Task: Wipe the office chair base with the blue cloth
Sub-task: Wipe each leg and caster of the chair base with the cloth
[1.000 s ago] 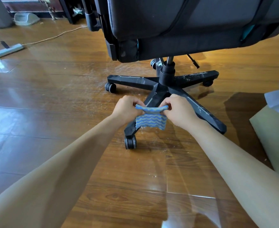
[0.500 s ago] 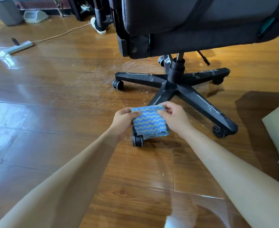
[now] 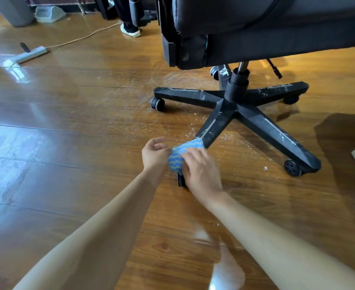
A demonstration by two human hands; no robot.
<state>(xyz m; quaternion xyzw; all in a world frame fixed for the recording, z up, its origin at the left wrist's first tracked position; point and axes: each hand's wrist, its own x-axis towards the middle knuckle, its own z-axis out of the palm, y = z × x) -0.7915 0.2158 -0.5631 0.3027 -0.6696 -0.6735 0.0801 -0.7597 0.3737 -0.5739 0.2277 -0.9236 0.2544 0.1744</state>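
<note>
Fingers (image 3: 191, 156) of the right hand (image 3: 201, 170) press the cloth (image 3: 179, 153) flat on the base's (image 3: 212, 124) near leg, left hand's (image 3: 154, 151) grip unclear; best to stroke firmly hubward.

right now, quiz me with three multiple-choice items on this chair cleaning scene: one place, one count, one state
1. Where is the blue cloth?
A on the seat
B over the end of the chair base's nearest leg
C on the floor by the power strip

2. How many legs does the chair base show?
A three
B four
C five

3. What is the right hand doing?
A resting on the cloth
B gripping the seat
C hanging free

Answers:
1 B, the cloth drapes over that leg's tip.
2 C, five black legs spread from the centre.
3 A, its fingers lie across the cloth.
</note>
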